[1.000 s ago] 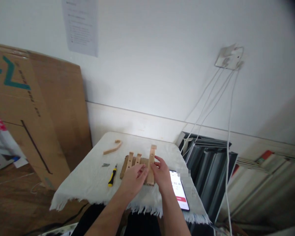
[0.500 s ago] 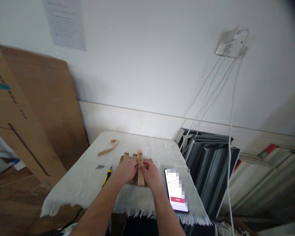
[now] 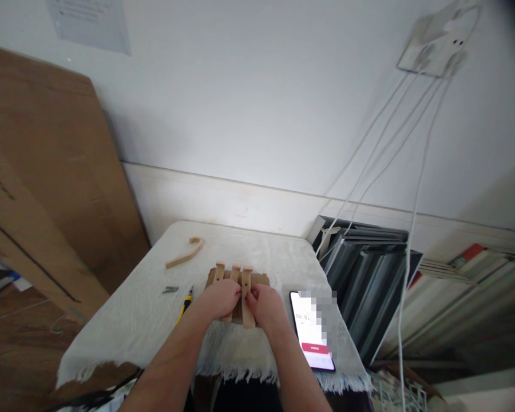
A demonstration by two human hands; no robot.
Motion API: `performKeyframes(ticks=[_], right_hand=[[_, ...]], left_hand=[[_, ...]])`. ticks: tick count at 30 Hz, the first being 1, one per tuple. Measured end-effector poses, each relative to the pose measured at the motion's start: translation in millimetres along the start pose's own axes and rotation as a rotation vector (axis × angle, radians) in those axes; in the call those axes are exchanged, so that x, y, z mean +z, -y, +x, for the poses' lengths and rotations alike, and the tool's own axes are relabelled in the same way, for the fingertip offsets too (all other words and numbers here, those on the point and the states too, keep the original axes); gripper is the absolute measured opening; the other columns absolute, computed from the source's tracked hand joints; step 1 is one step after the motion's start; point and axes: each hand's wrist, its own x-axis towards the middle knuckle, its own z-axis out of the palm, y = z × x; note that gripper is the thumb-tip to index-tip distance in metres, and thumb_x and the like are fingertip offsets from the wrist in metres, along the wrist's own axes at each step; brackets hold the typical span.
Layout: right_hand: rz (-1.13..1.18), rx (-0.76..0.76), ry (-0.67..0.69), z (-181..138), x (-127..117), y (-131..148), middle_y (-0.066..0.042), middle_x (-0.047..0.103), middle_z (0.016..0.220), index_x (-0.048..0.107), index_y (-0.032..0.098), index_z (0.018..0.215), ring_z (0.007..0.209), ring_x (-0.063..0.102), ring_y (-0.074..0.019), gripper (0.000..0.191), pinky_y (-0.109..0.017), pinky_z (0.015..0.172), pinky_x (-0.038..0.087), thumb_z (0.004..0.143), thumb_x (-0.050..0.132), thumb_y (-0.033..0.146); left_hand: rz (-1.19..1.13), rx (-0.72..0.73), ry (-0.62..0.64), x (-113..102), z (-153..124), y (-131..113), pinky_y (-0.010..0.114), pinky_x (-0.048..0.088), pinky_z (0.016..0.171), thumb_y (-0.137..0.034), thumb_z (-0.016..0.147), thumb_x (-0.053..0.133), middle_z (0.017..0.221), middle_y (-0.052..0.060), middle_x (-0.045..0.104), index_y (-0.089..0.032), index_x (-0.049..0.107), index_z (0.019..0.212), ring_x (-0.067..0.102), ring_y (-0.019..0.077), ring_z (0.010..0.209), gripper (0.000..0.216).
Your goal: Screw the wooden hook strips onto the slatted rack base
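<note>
A brown wooden board lies on the small table with three pale wooden hooks on it. My left hand and my right hand pinch the rightmost wooden hook from either side and press it against the board. Two other hooks stand beside it to the left. One loose curved wooden hook rests at the table's far left. A yellow-and-black screwdriver lies just left of my left hand, with small dark screws beyond it.
A lit phone lies at the table's right front. The table wears a white fringed cloth. Cardboard sheets lean on the wall to the left, dark panels to the right. White cables hang from a wall socket.
The rightmost hook stood higher and further right a second ago; both hands have brought it down level with the other two. My head has tipped down and shifted.
</note>
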Motion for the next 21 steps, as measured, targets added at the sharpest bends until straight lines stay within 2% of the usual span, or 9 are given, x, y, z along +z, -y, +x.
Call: performKeyframes(ticks=[5, 11, 21], right_hand=[[-0.079, 0.014, 0.088, 6.0, -0.1, 1.1, -0.012, 0.074, 0.078, 0.075, 0.016, 0.081, 0.071, 0.066, -0.0234, 0.022, -0.028, 0.058, 0.036, 0.084, 0.054, 0.024], [-0.102, 0.031, 0.170, 8.9, 1.0, -0.5, -0.009, 0.074, 0.083, 0.074, 0.017, 0.093, 0.076, 0.067, -0.0198, 0.022, -0.025, 0.059, 0.036, 0.084, 0.055, 0.024], [-0.081, 0.011, 0.181, 4.2, -11.6, 5.4, -0.009, 0.074, 0.089, 0.072, 0.018, 0.104, 0.080, 0.067, -0.0195, 0.028, -0.024, 0.063, 0.039, 0.083, 0.054, 0.022]], left_hand=[[0.007, 0.007, 0.034, 0.6, 4.0, 3.7, 0.035, 0.048, 0.083, -0.022, 0.086, 0.041, 0.095, 0.013, 0.073, -0.017, 0.073, 0.084, 0.066, 0.0253, 0.091, 0.032], [0.055, 0.019, 0.085, -1.5, 4.3, 4.6, 0.033, 0.048, 0.084, -0.023, 0.087, 0.041, 0.096, 0.012, 0.073, -0.016, 0.072, 0.086, 0.066, 0.0233, 0.090, 0.032], [0.094, 0.036, 0.115, -5.5, 4.8, 1.6, 0.035, 0.048, 0.085, -0.022, 0.088, 0.041, 0.103, 0.014, 0.072, -0.014, 0.073, 0.094, 0.066, 0.0253, 0.096, 0.034]])
